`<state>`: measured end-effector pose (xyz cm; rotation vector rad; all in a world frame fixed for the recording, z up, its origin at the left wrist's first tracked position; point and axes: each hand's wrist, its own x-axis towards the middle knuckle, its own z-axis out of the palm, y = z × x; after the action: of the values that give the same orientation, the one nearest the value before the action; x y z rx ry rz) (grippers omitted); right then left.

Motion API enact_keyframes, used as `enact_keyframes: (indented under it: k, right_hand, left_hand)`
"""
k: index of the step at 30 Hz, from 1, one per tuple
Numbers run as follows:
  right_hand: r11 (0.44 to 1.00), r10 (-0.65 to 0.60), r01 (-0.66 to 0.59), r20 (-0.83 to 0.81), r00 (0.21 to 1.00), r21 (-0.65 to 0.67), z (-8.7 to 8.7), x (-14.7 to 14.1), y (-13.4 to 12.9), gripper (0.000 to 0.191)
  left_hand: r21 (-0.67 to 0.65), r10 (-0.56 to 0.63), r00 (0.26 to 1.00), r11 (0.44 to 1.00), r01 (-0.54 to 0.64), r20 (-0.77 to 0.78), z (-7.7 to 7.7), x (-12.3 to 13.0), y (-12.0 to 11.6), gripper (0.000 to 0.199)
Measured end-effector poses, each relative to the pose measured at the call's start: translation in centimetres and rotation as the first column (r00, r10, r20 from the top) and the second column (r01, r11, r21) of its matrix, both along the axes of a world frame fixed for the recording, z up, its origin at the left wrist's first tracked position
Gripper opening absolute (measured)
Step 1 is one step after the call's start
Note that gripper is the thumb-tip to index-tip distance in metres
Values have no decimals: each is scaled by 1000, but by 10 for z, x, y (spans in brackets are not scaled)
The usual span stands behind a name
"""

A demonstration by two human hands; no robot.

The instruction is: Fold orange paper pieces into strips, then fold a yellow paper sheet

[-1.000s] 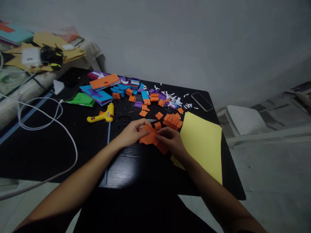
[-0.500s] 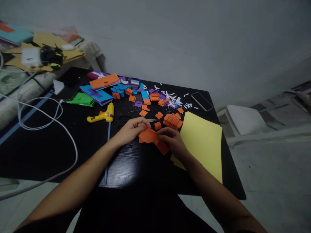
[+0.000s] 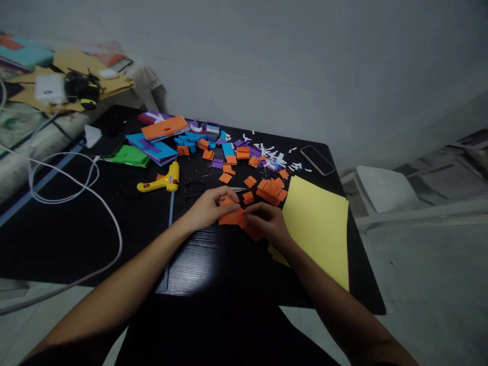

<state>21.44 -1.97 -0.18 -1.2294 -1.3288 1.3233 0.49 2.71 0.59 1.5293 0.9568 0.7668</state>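
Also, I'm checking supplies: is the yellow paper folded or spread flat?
Spread flat: the yellow paper lies on the black table, its broad face and straight edges showing.

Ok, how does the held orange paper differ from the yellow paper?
The orange paper looks smaller, with an angular outline; the yellow paper is larger, with long straight edges. The left hand and right hand hold the orange paper, while the yellow paper lies on the table. Both look plain.

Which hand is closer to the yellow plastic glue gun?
Left. The left hand is to the right of the yellow plastic glue gun, a little nearer the camera; the right hand is farther right, past the left hand.
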Motion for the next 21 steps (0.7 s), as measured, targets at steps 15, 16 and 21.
enact_keyframes:
  k: [15,16,21]
  right_hand:
    - [996,86,-85,118,989,-11,-2,-1,1,24]
    - [996,85,-85,120,989,-7,-2,-1,1,23]
    - [997,73,-74,120,990,7,-4,-1,1,22]
  left_hand:
    - [127,24,998,992,-15,-65,1,0,-2,23]
    - [119,28,997,993,-21,-65,2,0,-3,24]
    - [16,10,999,1000,-10,-35,5,-1,0,26]
